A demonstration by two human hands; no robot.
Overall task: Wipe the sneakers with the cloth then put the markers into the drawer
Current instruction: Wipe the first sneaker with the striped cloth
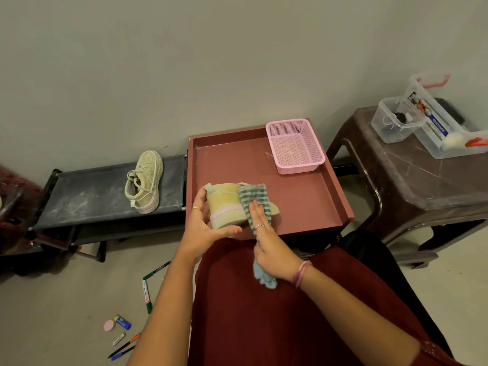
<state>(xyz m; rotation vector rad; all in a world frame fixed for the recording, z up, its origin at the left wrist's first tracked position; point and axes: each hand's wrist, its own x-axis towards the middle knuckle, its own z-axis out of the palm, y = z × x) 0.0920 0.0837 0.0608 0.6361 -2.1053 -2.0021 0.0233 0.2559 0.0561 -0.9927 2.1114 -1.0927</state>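
1. Grey wall behind; low dark rack (105,191) at left, red tray (311,196) in the middle, brown stool (412,186) at right.
2. Left hand (208,223) grips the heel of a sneaker (224,204) lying in the tray.
3. Right hand (266,241) presses the striped cloth (254,202) flat on that sneaker, fingers straight.
4. Second sneaker (144,180) sits on the rack.
5. Green marker (146,295) and more pens lie on the floor.
6. Pink basket (295,146) sits in the tray's far corner.

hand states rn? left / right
Left hand: grips the heel of the beige low-top sneaker, thumb and fingers curled round it.
Right hand: fingers straight, pressing the green-and-white striped cloth onto the sneaker.
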